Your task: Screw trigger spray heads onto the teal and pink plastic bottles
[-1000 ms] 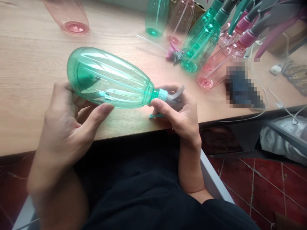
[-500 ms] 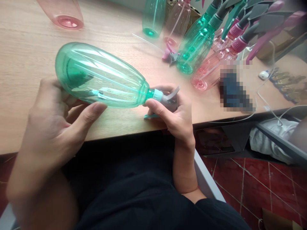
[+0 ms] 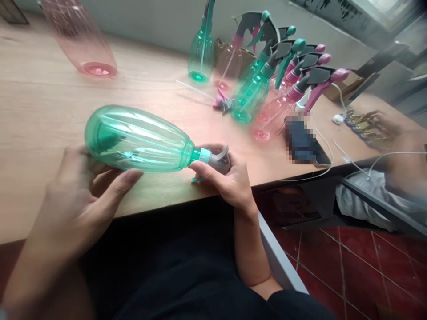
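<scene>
A clear green spray bottle (image 3: 136, 140) lies on its side above the near edge of the wooden table (image 3: 43, 106). My left hand (image 3: 83, 198) cups the bottle's wide base end from below, thumb against its side. My right hand (image 3: 228, 180) is closed around the grey spray head (image 3: 218, 160) and the collar at the bottle's neck. A green trigger tip (image 3: 198, 179) pokes out under my right fingers.
Further back stand several assembled green and pink spray bottles (image 3: 263, 84) leaning together, a green bottle (image 3: 200, 53), a pink bottle (image 3: 83, 40) at far left and a loose spray head (image 3: 222, 101). A phone (image 3: 303, 142) and cables lie at the right. Another person's hand (image 3: 405, 155) is at the far right.
The view has tilted up, showing more of the back wall and bottles. Both hands keep the same hold on the green bottle, now lower in view.
</scene>
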### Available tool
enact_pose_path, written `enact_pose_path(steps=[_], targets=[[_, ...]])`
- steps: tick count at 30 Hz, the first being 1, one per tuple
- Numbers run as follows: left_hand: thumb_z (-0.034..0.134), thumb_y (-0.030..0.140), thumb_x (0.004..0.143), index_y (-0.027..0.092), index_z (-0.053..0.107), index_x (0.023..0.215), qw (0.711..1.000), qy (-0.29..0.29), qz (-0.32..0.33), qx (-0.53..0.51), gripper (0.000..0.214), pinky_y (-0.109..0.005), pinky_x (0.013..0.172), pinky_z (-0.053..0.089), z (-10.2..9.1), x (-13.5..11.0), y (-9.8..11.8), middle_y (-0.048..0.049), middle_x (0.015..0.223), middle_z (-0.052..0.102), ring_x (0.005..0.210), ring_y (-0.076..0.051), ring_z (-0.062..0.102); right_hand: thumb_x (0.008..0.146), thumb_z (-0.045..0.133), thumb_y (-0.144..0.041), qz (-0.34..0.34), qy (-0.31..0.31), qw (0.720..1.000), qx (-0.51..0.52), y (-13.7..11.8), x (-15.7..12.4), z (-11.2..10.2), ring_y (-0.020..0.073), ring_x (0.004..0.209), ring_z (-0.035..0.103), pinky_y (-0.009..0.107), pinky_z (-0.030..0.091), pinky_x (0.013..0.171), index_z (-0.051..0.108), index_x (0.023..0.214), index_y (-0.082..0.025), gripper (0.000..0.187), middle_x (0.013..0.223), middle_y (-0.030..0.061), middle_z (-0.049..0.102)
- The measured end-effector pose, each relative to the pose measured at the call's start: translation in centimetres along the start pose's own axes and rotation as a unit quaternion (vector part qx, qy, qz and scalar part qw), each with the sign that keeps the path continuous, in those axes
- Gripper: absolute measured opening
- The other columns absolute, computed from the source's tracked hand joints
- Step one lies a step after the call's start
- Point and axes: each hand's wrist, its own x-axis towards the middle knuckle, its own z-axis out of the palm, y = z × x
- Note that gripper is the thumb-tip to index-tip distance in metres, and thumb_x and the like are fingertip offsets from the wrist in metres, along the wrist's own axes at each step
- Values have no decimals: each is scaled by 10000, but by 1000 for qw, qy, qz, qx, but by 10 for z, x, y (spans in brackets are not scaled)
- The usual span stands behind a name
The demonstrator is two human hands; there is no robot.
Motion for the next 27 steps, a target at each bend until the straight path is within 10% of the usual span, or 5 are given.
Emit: enact_pose_path(steps=[10,27], targets=[[759,572,898,267,600,1237,998,-46,-5,47,482,-568,1130,562,-11,-4,1,-67,1251,714,1251,-342,700,851,896,-381,26,-3,997,69,1,-2,1,153,680,705,300,669,673,741,1112,-201,354,807,-14,710],[718,499,958,269,567,1285,995,-87,-28,31,427,-465,1123,552,-14,-6,12,-76,1325,718,1306,-298,681,860,887,-411,58,-9,995,82,0,-5,3,166,694,716,314,691,679,741,1118,-203,362,797,-3,717]])
